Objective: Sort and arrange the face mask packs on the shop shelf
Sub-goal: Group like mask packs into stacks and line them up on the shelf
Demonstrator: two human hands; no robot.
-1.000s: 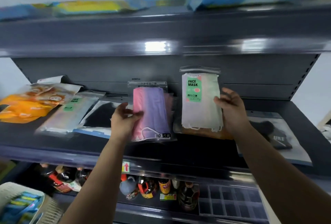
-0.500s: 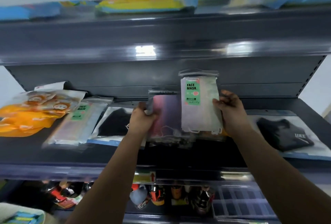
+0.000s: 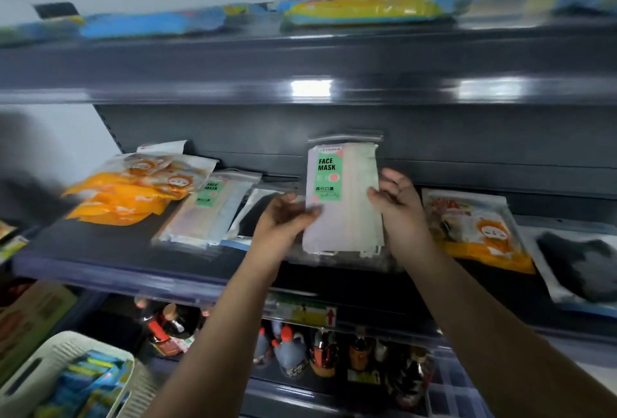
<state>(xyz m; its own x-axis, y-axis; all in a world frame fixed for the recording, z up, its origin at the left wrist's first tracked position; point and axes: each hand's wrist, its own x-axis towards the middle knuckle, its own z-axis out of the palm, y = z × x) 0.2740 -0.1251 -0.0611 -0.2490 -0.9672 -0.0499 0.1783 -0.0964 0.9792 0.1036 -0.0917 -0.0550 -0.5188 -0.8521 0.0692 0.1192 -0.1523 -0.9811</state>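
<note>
Hands are working together at the middle of the dark grey metal shelf [image 3: 100,250]. The left hand [image 3: 283,217] is pinching the lower left edge of an upright clear plastic pack of pale face masks with a green "FACE MASK" label [image 3: 344,197], thumb curled onto its front. The right hand [image 3: 400,207] is closing loosely curled fingers round the pack's right edge. So the pack is standing between the two hands, its bottom just above or on the shelf surface; which, I cannot tell.

Slippage is looking like the main risk: both grips are sitting on thin edges of slick film, and the soft pack could fold, or topple forward off the near lip towards the bottles [image 3: 290,351] below. Setting it down carelessly could also bury the wrong kind. A matching green-labelled pack [image 3: 210,210] is lying flat to the left, beside a black mask pack [image 3: 257,214]. Orange cartoon-printed packs [image 3: 130,197] are lying further left, and another orange cartoon pack [image 3: 477,227] is lying just right of the right hand, so mixing sorts is easy. Motion blur is hiding finer detail.
</note>
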